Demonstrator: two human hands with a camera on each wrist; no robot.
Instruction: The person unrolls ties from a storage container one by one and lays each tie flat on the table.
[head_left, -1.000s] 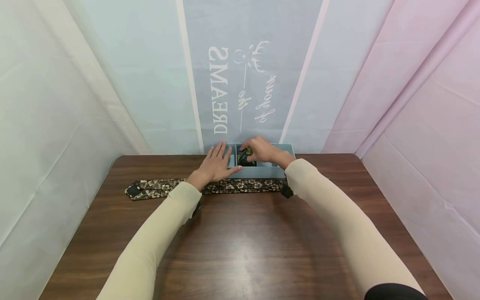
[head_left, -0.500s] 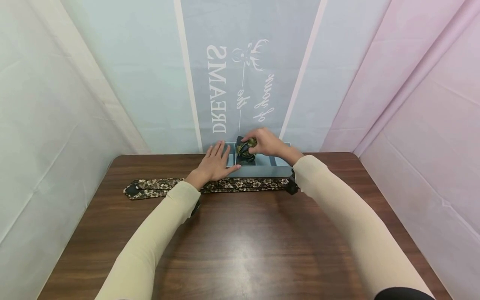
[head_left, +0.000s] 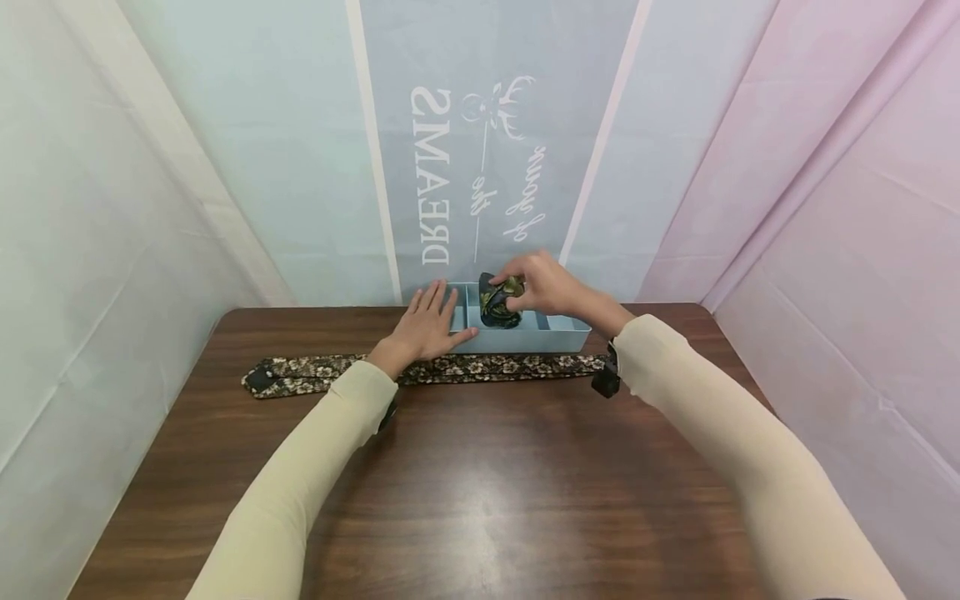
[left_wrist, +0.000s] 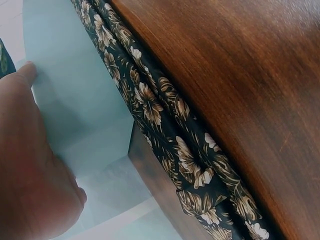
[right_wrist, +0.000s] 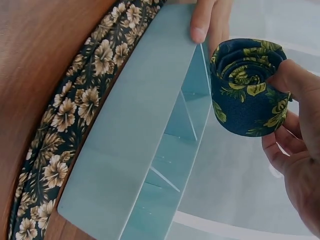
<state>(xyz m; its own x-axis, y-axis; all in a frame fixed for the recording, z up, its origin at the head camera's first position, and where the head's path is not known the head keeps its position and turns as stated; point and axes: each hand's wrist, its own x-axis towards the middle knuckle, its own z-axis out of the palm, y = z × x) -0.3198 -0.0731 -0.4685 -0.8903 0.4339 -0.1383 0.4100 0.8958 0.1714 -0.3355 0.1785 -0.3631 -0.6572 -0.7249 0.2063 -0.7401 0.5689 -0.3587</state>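
My right hand pinches a rolled-up necktie, dark blue with yellow-green flowers. In the right wrist view the rolled tie shows its spiral end, with thumb and fingers on its side, above the rim of a pale blue divided box. My left hand rests with fingers spread over the left end of that box, its thumb along the front wall. In front of the box a second necktie, black with cream and brown flowers, lies lengthwise, folded over; my left wrist crosses above it.
Thin dividers split the box into several compartments. The box stands at the back edge of a dark wooden table. Right behind it hangs a printed cloth, and pale cloth walls close off both sides.
My right hand has lifted the rolled necktie up out of a box compartment and shifted slightly right with it. The left hand has stayed on the box's left end.
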